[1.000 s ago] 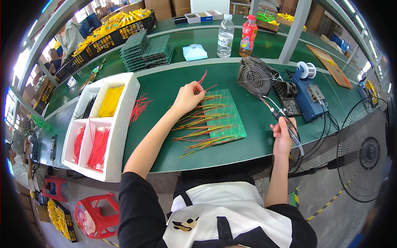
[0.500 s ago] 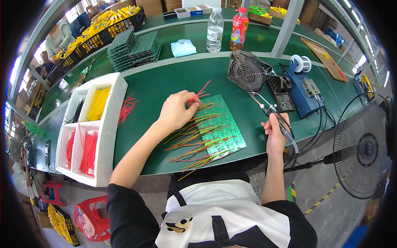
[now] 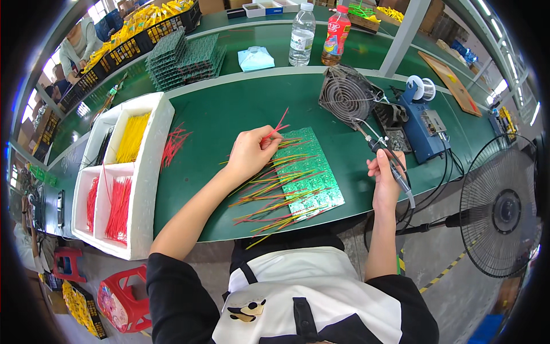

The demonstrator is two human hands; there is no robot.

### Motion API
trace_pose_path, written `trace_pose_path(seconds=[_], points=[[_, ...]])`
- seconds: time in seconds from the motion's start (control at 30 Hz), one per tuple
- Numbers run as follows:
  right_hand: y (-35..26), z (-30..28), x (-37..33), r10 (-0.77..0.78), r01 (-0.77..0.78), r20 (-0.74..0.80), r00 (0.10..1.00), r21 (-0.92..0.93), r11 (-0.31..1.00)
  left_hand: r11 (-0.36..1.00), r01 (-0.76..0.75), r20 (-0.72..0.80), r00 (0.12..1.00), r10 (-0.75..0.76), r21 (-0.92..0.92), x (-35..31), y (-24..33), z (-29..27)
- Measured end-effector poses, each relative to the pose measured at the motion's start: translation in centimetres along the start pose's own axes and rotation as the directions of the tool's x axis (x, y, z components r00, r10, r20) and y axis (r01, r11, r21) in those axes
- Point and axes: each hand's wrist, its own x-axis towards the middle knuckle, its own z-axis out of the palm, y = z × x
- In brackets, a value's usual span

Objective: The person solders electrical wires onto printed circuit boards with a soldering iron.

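My left hand pinches a few red wires at the upper left corner of a green circuit board. Red, yellow and dark wires stick out from the board's left side in several rows. In my right hand, to the right of the board, is a soldering iron with a thin metal feed tube. The iron's tip points up and left, near a small fan with a round wire guard, and is apart from the board. My fingers hide the wires' lower ends.
A white foam box at left holds sorted wires; loose red wires lie beside it. A blue solder feeder with a spool stands at right. Behind are two bottles, a pale blue packet and stacked boards. A black floor fan is at right.
The view has shifted slightly. My left hand stays at the board's corner with the red wires, and my right hand keeps the iron near the small fan.
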Motion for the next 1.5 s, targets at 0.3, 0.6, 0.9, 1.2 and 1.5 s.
trace_pose_path(seconds=[0.3,0.6,0.9,1.2,1.5], points=[[0.1,3.5,-1.4,0.119,-0.136,0.159,0.980,0.098,0.986,1.000,-0.021,-0.014,1.000,0.020,-0.011,0.5,-0.1,0.0],[0.5,3.6,-2.6,0.119,-0.124,0.189,0.975,0.017,0.992,1.000,-0.024,-0.035,0.999,0.024,-0.011,0.2,-0.5,0.2],[0.4,3.6,-2.5,0.149,-0.153,0.212,0.966,0.003,0.988,0.999,-0.045,-0.040,0.998,0.045,0.019,0.1,-0.5,0.3],[0.1,4.1,-2.7,0.165,-0.159,0.233,0.958,-0.045,0.986,0.996,-0.074,-0.069,0.995,0.077,0.046,0.1,-0.7,0.4],[0.4,3.7,-2.6,0.182,-0.177,0.287,0.940,-0.045,0.983,0.994,-0.075,-0.052,0.996,0.079,0.083,-0.1,-0.6,0.3]])
